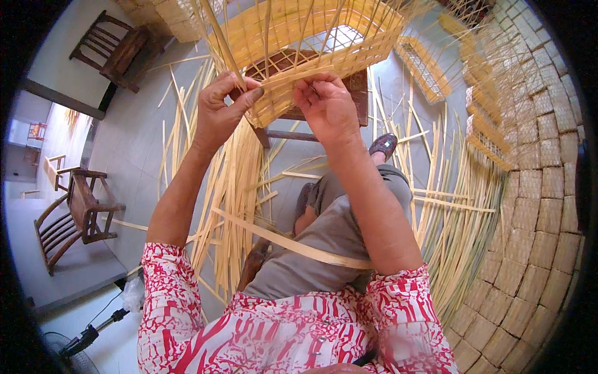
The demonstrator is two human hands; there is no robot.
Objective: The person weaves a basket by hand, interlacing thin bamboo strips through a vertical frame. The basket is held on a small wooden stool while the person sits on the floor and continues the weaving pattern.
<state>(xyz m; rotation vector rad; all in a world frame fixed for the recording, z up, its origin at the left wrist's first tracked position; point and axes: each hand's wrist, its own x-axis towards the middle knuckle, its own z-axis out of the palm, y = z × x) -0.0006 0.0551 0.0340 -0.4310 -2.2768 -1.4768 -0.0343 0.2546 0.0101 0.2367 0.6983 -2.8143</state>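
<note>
A half-woven yellow bamboo basket (374,45) with an open lattice and long loose ends rests on a dark wooden stool (356,100) in front of me. My left hand (219,111) pinches a bamboo strip at the near left corner of the basket, thumb against the weave. Along the same near edge, the curled fingers of my right hand (330,111) close on the upper strip of the rim. Part of what the right fingers hold is hidden behind them. One flat bamboo strip (293,244) lies across my lap, below both forearms.
Loose bamboo strips cover the floor in a pile on the left (233,193) and another on the right (464,230). Unfinished baskets (489,146) stand along the right, beside tall stacks of woven pieces (536,193). Wooden chairs (87,206) stand at the left.
</note>
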